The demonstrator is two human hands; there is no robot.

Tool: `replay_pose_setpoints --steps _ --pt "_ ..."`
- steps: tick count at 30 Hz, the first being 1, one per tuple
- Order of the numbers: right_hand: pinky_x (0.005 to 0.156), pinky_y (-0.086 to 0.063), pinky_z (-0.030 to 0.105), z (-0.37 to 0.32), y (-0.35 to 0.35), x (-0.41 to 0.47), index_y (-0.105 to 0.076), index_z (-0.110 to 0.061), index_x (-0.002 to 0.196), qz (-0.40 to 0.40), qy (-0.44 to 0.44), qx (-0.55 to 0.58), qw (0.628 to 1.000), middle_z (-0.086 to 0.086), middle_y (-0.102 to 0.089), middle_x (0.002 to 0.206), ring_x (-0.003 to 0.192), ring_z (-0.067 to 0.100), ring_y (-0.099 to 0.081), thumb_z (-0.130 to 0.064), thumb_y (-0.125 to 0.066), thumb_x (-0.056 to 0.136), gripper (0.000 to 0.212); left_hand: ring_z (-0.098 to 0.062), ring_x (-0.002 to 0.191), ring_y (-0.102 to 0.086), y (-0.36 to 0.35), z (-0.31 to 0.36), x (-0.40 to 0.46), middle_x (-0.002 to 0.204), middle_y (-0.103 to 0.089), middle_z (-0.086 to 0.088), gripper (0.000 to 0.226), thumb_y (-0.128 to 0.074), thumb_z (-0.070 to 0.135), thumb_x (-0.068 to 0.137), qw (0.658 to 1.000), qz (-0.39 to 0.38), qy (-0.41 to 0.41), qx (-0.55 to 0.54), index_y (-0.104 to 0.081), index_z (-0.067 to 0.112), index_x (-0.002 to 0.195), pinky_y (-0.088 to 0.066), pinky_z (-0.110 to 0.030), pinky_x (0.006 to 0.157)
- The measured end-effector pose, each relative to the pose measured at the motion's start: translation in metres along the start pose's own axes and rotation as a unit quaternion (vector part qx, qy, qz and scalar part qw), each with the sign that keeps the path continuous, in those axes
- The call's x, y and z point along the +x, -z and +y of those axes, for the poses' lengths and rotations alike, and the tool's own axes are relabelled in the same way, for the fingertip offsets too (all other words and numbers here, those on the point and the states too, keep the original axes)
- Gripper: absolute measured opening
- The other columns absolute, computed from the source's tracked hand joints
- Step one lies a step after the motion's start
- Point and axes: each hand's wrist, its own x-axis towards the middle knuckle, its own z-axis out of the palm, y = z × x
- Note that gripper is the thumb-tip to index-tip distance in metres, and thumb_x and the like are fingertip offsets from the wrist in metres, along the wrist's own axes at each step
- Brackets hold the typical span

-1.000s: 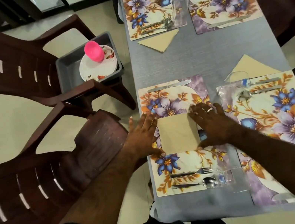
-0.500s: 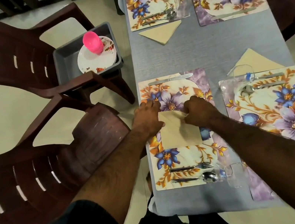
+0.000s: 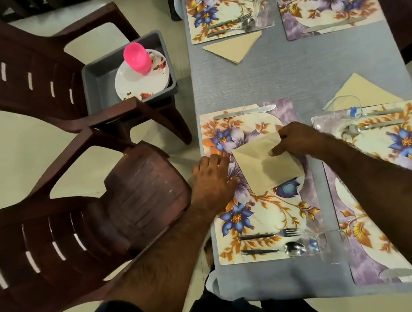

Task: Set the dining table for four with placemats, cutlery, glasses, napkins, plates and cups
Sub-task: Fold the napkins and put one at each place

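A beige napkin [image 3: 266, 167] lies half-folded on the near-left floral placemat [image 3: 264, 217]. My right hand [image 3: 297, 140] pinches its upper right corner and has it partly turned over. My left hand [image 3: 211, 179] rests at the placemat's left edge with its fingers near the napkin's left side. On this placemat are a knife [image 3: 244, 112] at the far edge, a fork [image 3: 270, 235] and spoon [image 3: 275, 250] at the near edge, and a clear glass [image 3: 326, 244]. Folded napkins lie by the near-right [image 3: 360, 92] and far-left [image 3: 233, 46] settings.
A grey bin [image 3: 95, 87] on a brown plastic chair [image 3: 22, 77] left of the table holds white plates [image 3: 140, 79] and pink cups [image 3: 136, 58]. A second brown chair [image 3: 62, 234] stands close at the near left. Three other placemats with cutlery and glasses cover the grey tablecloth [image 3: 294, 70].
Both hands first lay flat beside the square napkin, then took its top corners. Now my right hand has lifted and turned one corner, the napkin sits skewed, and my left hand has let go.
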Motion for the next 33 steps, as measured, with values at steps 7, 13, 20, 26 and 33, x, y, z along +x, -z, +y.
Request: replay_pose_setpoints --steps 7,13,20,26,33 --pt "0.079 -0.044 0.032 -0.006 -0.01 -0.012 -0.074 -0.013 0.116 0.068 0.091 -0.115 0.987 0.004 -0.068 0.108 0.098 0.023 -0.061 -0.027 -0.091 0.076 0.046 -0.036 0.126 -0.05 -0.013 0.007 -0.008 0.139 -0.058 -0.011 0.041 -0.051 0.049 0.1 0.996 -0.016 -0.08 0.035 -0.068 0.03 0.132 -0.041 -0.051 0.103" --pt "0.081 -0.053 0.033 -0.01 -0.026 -0.041 -0.074 -0.025 0.114 -0.044 0.255 -0.218 0.941 -0.008 -0.07 0.105 0.095 0.014 -0.064 -0.044 -0.091 0.076 0.046 -0.032 0.126 -0.049 -0.001 -0.01 -0.004 0.137 -0.057 -0.006 0.041 -0.059 0.039 0.095 0.996 -0.029 -0.068 0.042 -0.067 0.029 0.134 -0.042 -0.049 0.103" --pt "0.085 -0.053 0.038 0.022 -0.023 -0.046 -0.064 -0.025 0.124 0.037 0.187 -0.26 0.947 0.001 -0.062 0.116 0.103 0.024 -0.064 -0.047 -0.088 0.075 0.059 -0.034 0.138 -0.048 0.01 -0.005 0.016 0.151 -0.053 -0.01 0.059 -0.063 0.028 0.092 0.99 -0.012 -0.132 0.043 -0.05 0.017 0.149 -0.039 -0.051 0.112" --pt "0.101 -0.044 0.046 0.044 -0.023 -0.043 -0.058 -0.028 0.133 0.058 0.172 -0.361 0.915 0.005 -0.051 0.132 0.121 0.031 -0.054 -0.046 -0.086 0.074 0.068 -0.031 0.163 -0.001 -0.01 -0.003 0.029 0.176 -0.006 -0.006 0.079 -0.036 0.063 0.105 0.957 -0.148 -0.204 0.145 -0.013 0.021 0.168 -0.005 -0.063 0.127" --pt "0.095 -0.046 0.054 0.048 -0.032 -0.048 -0.058 -0.021 0.135 0.195 0.217 -0.289 0.912 0.012 -0.053 0.135 0.121 0.041 -0.054 -0.045 -0.072 0.076 0.065 -0.037 0.159 -0.013 -0.023 0.009 -0.024 0.173 -0.019 -0.013 0.077 -0.029 0.068 0.103 0.986 -0.088 -0.073 0.123 -0.034 0.019 0.162 -0.009 -0.067 0.125"
